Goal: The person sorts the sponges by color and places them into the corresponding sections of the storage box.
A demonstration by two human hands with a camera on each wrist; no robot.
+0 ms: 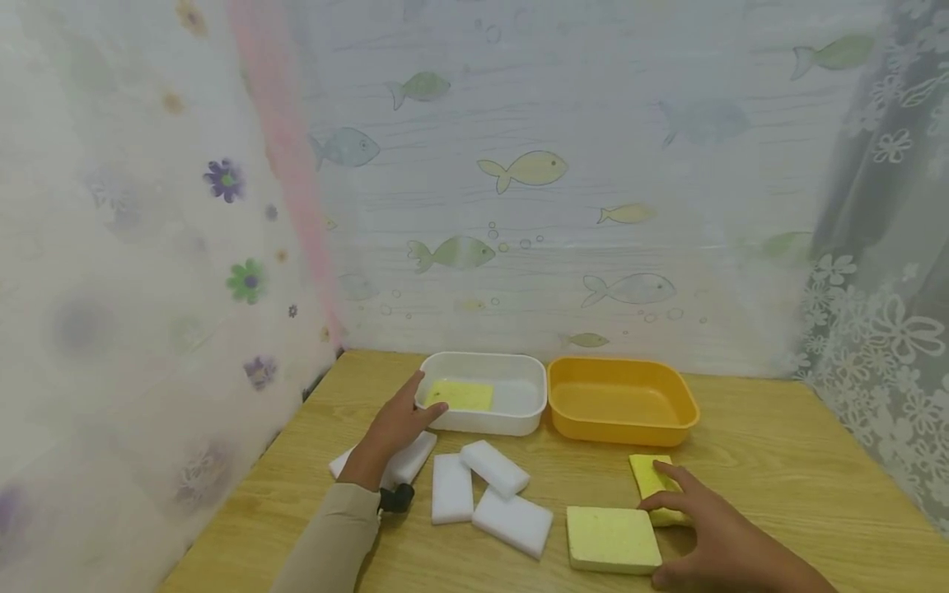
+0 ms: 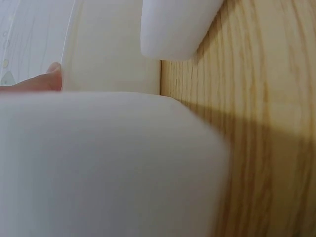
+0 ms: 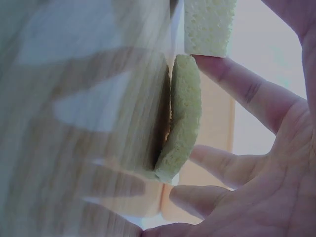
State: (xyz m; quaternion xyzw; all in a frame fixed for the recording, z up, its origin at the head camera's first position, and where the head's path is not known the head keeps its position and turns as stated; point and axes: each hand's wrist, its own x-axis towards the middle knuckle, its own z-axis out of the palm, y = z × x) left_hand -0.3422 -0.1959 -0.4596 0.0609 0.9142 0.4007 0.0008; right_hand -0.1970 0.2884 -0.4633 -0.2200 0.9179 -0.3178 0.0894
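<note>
My left hand [image 1: 393,430] rests at the near left corner of a white tray [image 1: 522,422], fingers along its side and thumb at the front rim. A flat yellow sponge [image 1: 470,396] lies inside that tray. Under the left wrist are white sponge blocks [image 1: 413,458]; one white block [image 2: 98,168] fills much of the left wrist view. My right hand [image 1: 712,527] is spread over a thin, bent yellow sponge [image 3: 183,118], which it partly hides in the head view. Beside its fingertips lies a thicker yellow sponge [image 1: 614,539].
An orange tray [image 1: 623,434] stands right of the white one, nearly against it. Several white sponge blocks, among them an upper one [image 1: 495,468] leaning on its neighbours, lie in front of the white tray. A patterned curtain [image 1: 534,313] hangs behind the wooden table [image 1: 771,445].
</note>
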